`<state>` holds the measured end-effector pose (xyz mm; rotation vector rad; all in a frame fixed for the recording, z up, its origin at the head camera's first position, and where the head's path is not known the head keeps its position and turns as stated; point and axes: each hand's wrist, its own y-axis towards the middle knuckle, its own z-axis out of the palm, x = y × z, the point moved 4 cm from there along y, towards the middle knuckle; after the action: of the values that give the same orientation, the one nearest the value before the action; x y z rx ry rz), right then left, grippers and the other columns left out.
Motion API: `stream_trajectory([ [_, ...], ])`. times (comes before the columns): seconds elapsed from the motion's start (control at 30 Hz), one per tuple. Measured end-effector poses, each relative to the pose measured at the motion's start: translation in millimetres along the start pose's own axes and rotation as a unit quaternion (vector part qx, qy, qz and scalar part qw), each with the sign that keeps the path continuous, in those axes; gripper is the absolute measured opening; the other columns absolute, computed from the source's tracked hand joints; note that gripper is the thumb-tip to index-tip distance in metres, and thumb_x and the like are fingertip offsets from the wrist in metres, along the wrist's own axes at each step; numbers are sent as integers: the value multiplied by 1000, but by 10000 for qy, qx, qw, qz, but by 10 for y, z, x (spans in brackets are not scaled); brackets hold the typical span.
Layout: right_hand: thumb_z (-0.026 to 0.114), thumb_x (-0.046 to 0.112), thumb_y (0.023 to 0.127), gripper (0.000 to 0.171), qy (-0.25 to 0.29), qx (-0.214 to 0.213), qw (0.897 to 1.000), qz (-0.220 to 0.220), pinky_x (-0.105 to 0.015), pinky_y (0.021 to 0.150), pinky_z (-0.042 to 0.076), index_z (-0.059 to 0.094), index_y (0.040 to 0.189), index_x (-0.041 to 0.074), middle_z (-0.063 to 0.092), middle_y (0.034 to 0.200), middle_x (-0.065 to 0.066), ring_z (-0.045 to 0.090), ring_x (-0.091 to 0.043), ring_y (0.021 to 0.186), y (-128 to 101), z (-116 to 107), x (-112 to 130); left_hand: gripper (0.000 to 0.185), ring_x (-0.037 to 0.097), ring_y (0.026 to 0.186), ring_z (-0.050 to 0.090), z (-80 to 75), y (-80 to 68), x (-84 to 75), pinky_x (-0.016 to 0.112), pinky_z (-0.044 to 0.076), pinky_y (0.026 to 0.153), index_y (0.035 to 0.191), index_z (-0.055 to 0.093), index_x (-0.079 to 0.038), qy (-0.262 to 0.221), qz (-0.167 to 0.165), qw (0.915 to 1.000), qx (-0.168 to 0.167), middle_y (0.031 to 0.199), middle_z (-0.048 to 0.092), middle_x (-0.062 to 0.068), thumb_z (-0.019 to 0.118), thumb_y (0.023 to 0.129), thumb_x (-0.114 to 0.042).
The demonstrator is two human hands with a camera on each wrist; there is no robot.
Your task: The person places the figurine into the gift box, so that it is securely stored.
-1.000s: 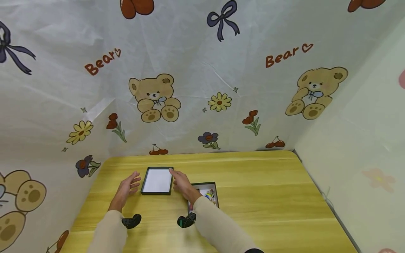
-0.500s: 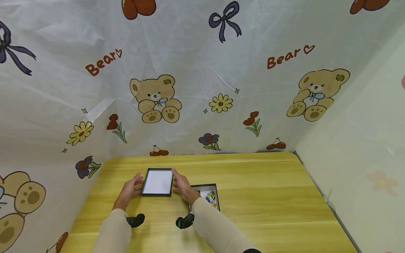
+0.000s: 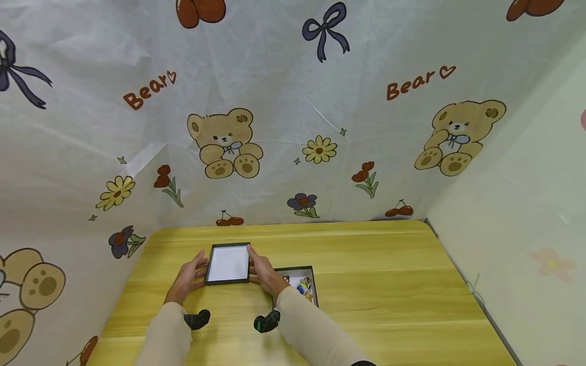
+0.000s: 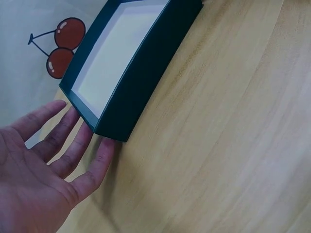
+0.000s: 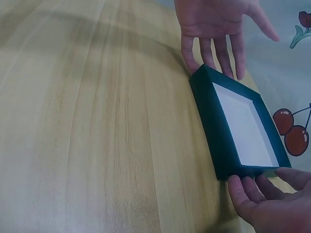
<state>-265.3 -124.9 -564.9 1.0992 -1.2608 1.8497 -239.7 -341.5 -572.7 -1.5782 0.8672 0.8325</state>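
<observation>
A shallow dark green box lid (image 3: 228, 264) with a white inside lies open side up on the yellow wooden table (image 3: 389, 284). My left hand (image 3: 189, 277) lies flat at its left side, straight fingers (image 4: 77, 145) against the lid's (image 4: 146, 73) dark wall. On the other side my right hand (image 3: 263, 272) rests with its fingertips (image 5: 238, 184) touching the lid's (image 5: 243, 131) wall. In the right wrist view the left hand (image 5: 214, 29) shows spread at the lid's far end. Neither hand curls round anything.
A second dark green box (image 3: 299, 284) with small colourful pieces inside sits just right of my right forearm. A curtain printed with bears and flowers (image 3: 293, 127) closes off the table's far and left sides. A pale wall (image 3: 526, 229) runs along the right edge.
Both hands have drawn in toward the lid from its two sides and now touch its walls. The lid has stayed in place.
</observation>
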Motion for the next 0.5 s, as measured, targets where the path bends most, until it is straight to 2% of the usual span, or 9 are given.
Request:
stream_trajectory([
  [0.2,43,57,97,83,-132,-34,9999,48,-52,97,46,34,142,-12,41,141,-28,43,-43,125,23,18,-3,101,41,132,34,7,22,18,57,37,105,145,32,8,-92,-111,9999,-56,148,32,26,37,87,-75],
  [0.5,45,65,92,95,-427,34,9991,75,-54,100,43,29,144,-12,36,146,-27,39,-44,130,-1,47,35,97,40,133,35,27,17,0,56,38,103,145,32,8,-46,-117,9999,-87,149,32,26,39,90,-71],
])
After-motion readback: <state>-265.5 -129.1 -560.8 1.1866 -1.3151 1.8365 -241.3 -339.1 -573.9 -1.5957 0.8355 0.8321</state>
